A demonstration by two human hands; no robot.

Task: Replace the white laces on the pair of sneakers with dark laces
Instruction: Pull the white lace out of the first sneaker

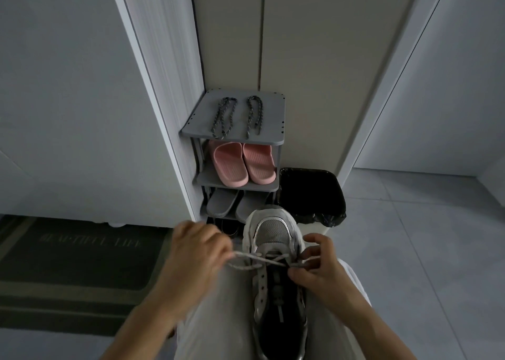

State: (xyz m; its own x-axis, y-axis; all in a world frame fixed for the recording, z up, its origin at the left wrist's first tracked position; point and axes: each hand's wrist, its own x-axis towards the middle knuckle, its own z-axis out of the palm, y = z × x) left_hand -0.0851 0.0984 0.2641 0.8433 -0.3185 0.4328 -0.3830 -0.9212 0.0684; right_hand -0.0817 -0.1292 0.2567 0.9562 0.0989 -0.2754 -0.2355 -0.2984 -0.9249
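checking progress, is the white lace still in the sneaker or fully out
Partly in: the white lace crosses only the eyelets nearest the toe of the sneaker; those lower down are bare. Both hands hold its ends.

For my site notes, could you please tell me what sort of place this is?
Probably a home entryway: a small grey tiered shoe rack holding pink rubber slides, a dark lettered doormat on the tiled floor, and a bin lined with a black bag.
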